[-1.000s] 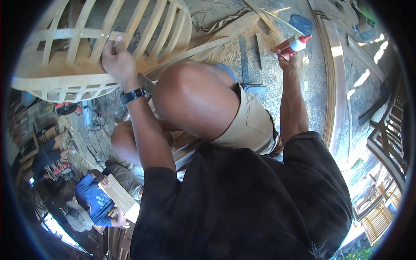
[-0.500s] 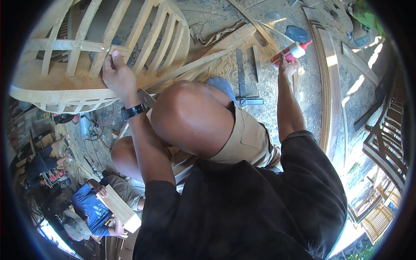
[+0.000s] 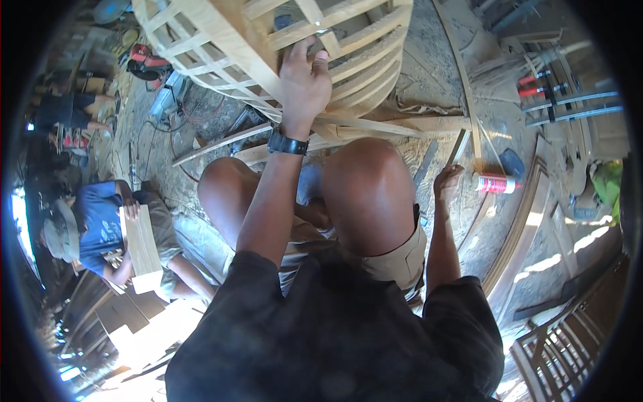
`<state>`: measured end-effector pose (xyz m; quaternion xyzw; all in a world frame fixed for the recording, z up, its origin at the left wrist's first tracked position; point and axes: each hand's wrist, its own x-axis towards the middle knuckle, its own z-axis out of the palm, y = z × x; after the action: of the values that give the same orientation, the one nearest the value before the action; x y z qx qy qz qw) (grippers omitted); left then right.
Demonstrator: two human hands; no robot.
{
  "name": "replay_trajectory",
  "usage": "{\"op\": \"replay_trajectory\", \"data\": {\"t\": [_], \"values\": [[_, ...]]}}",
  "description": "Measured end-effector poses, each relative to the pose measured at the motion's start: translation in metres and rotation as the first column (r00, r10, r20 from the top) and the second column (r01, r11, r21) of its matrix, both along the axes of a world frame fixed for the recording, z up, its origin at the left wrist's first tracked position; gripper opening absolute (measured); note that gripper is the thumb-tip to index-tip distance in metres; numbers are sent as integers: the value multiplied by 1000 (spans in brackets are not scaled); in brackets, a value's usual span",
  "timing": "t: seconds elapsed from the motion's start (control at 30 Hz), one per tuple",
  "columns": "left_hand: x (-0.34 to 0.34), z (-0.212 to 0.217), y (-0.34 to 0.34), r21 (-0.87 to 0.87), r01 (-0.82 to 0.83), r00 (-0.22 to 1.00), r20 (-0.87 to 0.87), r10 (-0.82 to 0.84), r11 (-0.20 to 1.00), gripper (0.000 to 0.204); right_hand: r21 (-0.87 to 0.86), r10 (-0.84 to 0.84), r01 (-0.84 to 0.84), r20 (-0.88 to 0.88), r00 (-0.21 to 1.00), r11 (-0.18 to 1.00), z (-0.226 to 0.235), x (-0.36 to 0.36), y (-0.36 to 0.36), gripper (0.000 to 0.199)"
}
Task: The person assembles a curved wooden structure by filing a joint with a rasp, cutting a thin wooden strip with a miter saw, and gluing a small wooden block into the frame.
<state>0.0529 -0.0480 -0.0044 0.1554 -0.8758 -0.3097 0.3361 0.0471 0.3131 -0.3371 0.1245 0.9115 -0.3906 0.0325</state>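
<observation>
A pale wooden frame with curved slats [image 3: 365, 63] stands in front of me. My left hand [image 3: 307, 87], with a dark watch on its wrist, reaches into it, its fingers bent on a slat [image 3: 288, 35] and the thumb up. A white spot, perhaps glue, shows at a slat joint just above the thumb. My right hand [image 3: 449, 182] is low on the right, its fingers closed on the lower end of a thin wooden strip [image 3: 459, 144]. Beside it on the ground lies a red and white squeeze bottle [image 3: 494, 183] with a red nozzle.
Long boards [image 3: 519, 234] lie along the right, with bar clamps [image 3: 573, 104] farther off. A slatted wooden piece [image 3: 562, 355] is at the lower right. To the left, a person in a blue shirt [image 3: 100, 221] holds a plank [image 3: 142, 248]. Power tools [image 3: 147, 63] and cords lie beyond.
My right hand has let go of the squeeze bottle and taken hold of the wooden strip. The view has turned, so the frame appears farther right. My left hand stays on the frame.
</observation>
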Motion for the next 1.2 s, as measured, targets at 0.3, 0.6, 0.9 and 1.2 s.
{"op": "replay_trajectory", "data": {"t": [0.3,0.6,0.9,1.2], "values": [[-10,-11,1,-53,30,999,-42,-32,998,29,-418,336,-673,-632,698,610,238,-48,-159,40],[1,-6,-7,103,121,991,-72,-114,987,30,-464,143,-870,-862,487,166,340,-60,-210,23],[37,26,-26,120,212,931,276,-237,970,60,-457,32,-889,-889,457,10,393,-20,-165,45],[76,92,-34,249,368,878,225,-423,896,49,-285,-135,-918,-934,330,-276,401,-7,-135,77]]}}
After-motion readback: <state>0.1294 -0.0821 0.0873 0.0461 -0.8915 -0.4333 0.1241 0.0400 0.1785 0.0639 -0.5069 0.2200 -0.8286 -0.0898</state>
